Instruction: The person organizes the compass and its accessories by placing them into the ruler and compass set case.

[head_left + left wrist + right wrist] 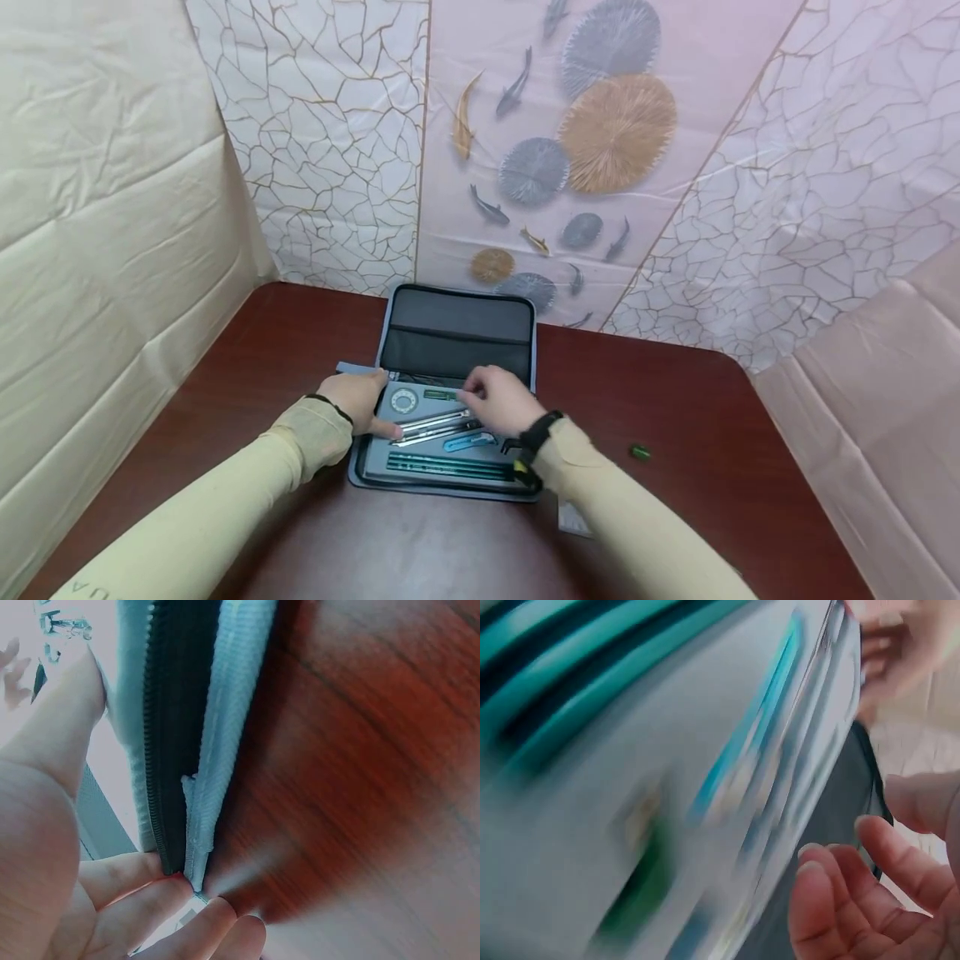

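Note:
An unzipped zip case (461,312) stands with its lid up, its grey tray (378,457) holding metal compasses (431,429), a light-blue tool (468,442), dark green pencils (450,468), a round white disc (403,401) and a small green item (438,394). My left hand (356,402) lies at the case's left side, thumb over the tray by the compass ends; in the left wrist view its fingers (142,892) touch the zipped edge (225,727). Over the tray's back right, my right hand (502,402) hovers with bent fingers; the right wrist view shows nothing between them (840,892).
A small green object (640,452) lies on the dark red table (660,392) to the right. Part of a pale flat item (573,521) shows under my right forearm. Patterned and cream cloth hangs (330,150) behind and at both sides.

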`<action>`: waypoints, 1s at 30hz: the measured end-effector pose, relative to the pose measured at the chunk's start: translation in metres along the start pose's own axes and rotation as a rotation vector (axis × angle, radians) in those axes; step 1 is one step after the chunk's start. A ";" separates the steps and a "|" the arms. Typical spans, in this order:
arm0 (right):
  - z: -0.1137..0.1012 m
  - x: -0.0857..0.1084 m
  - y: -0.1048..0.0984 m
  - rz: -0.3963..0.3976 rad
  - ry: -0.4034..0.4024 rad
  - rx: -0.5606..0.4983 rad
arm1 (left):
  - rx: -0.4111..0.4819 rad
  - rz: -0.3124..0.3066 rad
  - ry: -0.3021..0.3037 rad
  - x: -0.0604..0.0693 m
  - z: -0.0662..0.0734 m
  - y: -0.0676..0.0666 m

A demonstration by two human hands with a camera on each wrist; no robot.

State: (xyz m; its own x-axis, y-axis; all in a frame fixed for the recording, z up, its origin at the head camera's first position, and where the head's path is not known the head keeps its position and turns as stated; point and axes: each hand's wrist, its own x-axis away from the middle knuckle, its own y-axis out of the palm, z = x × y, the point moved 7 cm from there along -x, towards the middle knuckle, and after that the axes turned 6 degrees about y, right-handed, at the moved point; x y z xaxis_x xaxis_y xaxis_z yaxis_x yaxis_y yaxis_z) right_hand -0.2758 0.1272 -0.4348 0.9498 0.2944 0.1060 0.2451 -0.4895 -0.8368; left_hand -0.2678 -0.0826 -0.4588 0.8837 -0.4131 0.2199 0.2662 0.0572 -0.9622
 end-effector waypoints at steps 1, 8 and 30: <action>0.012 0.006 -0.010 0.018 0.008 0.024 | 0.001 0.002 0.003 0.000 0.002 -0.001; 0.115 0.057 -0.066 0.158 0.301 0.160 | 0.003 0.004 0.030 -0.001 0.012 -0.006; 0.199 0.122 -0.086 0.101 0.439 0.171 | 0.025 0.027 0.036 -0.002 0.003 -0.002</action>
State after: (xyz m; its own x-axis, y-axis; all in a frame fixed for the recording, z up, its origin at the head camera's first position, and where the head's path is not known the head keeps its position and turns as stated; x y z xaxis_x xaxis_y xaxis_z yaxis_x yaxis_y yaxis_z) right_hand -0.2199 0.3687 -0.4567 0.9685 -0.1402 0.2056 0.1469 -0.3448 -0.9271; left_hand -0.2691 -0.0792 -0.4571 0.8766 -0.4431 0.1875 0.2524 0.0917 -0.9633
